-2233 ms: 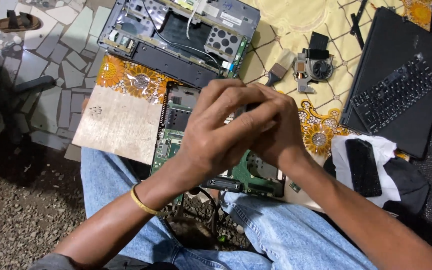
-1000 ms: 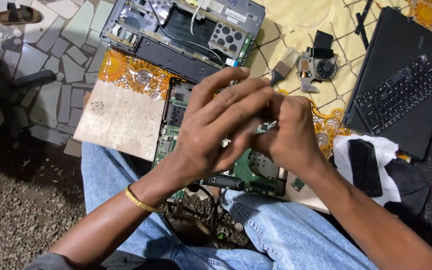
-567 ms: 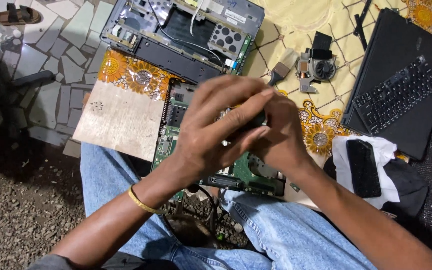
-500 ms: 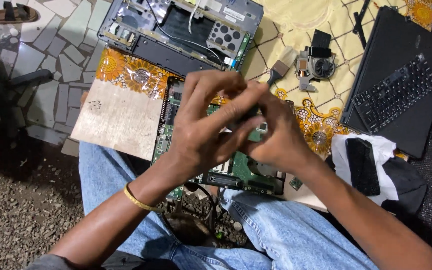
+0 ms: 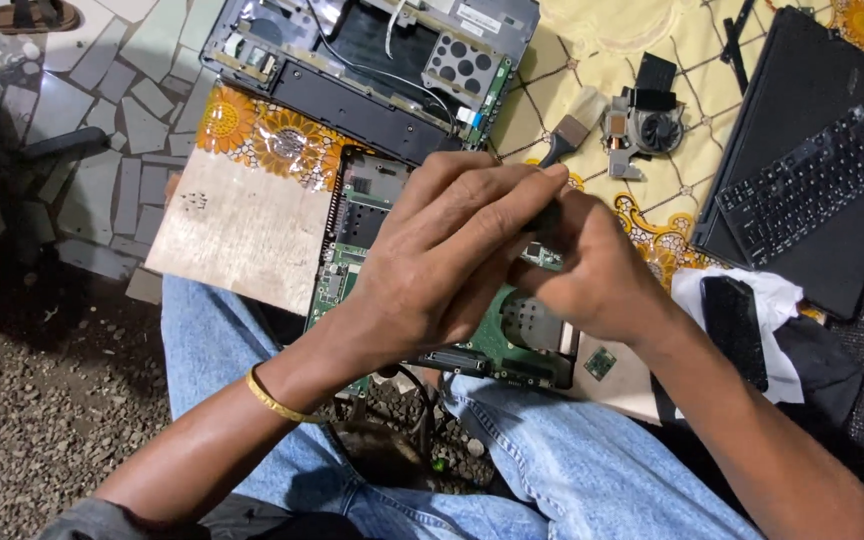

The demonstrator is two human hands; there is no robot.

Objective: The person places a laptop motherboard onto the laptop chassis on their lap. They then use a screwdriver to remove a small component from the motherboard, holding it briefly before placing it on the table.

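Note:
My left hand (image 5: 442, 265) and my right hand (image 5: 597, 285) meet over a green circuit board (image 5: 352, 235) that lies across my lap. Between the fingertips of both hands sits a small dark part (image 5: 544, 218), mostly hidden by fingers. The fingers of my left hand lie stretched over it, and my right thumb and fingers pinch it from the other side. A yellow bangle (image 5: 272, 400) is on my left wrist. The board's lower edge with its round metal patch (image 5: 530, 322) shows under my hands.
An opened laptop base (image 5: 372, 50) lies beyond the board, on a flat wooden board (image 5: 242, 230). On the yellow cloth are a brush (image 5: 572, 130) and a cooling fan (image 5: 647, 120). A black keyboard panel (image 5: 812, 180) and a black block on white cloth (image 5: 732, 320) are at right.
My hands were clasped tightly, opened a little with fingers spread, then closed together again over the board. They have shifted slightly toward the board's upper right.

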